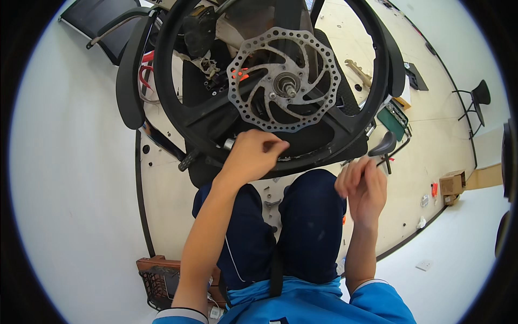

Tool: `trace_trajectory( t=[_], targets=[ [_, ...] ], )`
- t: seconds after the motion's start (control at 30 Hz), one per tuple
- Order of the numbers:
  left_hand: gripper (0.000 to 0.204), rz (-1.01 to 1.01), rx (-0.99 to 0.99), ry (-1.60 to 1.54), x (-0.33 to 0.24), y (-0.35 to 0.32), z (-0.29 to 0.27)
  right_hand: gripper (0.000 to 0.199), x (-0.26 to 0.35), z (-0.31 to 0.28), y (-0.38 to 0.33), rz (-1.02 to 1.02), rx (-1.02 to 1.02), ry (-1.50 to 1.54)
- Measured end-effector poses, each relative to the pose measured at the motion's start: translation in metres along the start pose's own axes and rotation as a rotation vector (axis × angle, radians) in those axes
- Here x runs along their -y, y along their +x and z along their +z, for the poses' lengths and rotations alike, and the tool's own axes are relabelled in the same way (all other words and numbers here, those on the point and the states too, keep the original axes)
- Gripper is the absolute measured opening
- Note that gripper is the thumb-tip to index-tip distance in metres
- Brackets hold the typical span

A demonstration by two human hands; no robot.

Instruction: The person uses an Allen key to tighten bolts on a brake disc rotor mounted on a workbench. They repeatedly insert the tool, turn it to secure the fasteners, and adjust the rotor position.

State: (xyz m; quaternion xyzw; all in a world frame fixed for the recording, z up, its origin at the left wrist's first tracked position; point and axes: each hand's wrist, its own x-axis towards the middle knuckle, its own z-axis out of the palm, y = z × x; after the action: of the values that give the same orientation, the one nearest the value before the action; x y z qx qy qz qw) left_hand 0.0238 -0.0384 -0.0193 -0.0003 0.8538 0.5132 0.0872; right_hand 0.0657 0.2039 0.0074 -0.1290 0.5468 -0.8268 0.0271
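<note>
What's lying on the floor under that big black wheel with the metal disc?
Under the wheel, through its gaps, show pale floor board, a tan wrench-like tool and red cables. The left hand touches its lower rim. Whatever lies beneath the spokes and brake disc is covered.

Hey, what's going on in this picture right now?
A seated person is working on a black bicycle wheel with a silver brake disc, propped in front of their knees. Their left hand pinches at the wheel's lower rim, while the right hand, blurred, is raised beside the knee, off the wheel. Small parts lie scattered on the floor mat.
</note>
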Motion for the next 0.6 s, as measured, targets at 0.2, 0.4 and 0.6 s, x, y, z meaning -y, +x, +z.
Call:
trace_trajectory(
  t=[0.2, 0.4, 0.6],
  targets=[
    [0.024, 0.189, -0.500, -0.618, -0.011, 0.002, -0.025, 0.046, 0.007, -0.010, 0.082, -0.130, -0.096, -0.346],
    [0.028, 0.549, -0.683, -0.368, -0.067, 0.042, -0.051, 0.044, 0.013, 0.039, 0.141, -0.253, -0.111, -0.594],
    [0.027, 0.672, -0.698, -0.058, -0.076, 0.058, -0.053, 0.042, -0.014, 0.056, 0.153, -0.325, -0.161, -0.485]
  ],
)
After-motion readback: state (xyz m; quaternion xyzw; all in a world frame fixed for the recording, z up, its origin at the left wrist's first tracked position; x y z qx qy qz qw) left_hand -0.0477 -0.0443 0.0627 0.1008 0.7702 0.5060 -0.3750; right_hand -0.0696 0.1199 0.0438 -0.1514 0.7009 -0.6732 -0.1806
